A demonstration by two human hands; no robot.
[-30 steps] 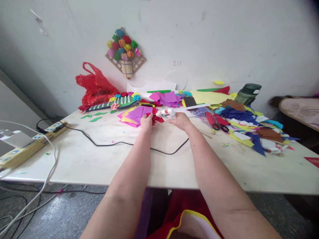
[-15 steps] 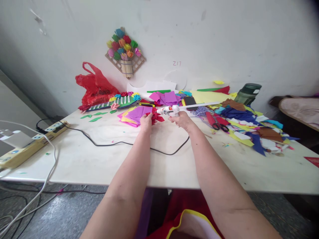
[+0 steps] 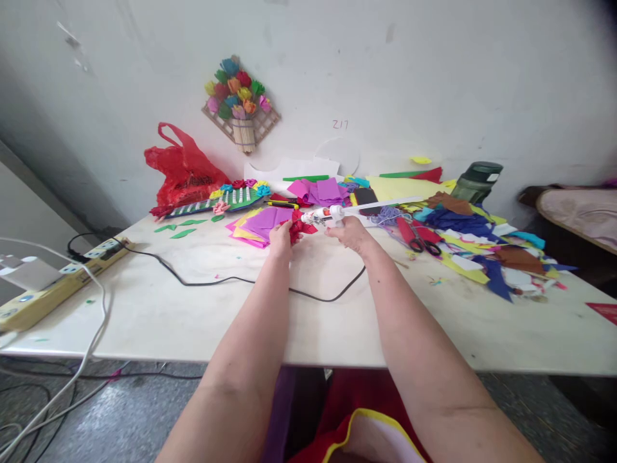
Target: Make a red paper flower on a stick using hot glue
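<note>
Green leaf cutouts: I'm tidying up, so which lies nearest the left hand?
The rightmost cutout, beside the pale pink flower; the other three lie farther left.

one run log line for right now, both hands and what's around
left hand: holding red paper | right hand: gripping glue gun, nozzle toward red paper | nearby: paper stack, black cord

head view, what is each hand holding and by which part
Right hand: the white glue gun, by its handle. Left hand: red paper, by its left side.
</note>
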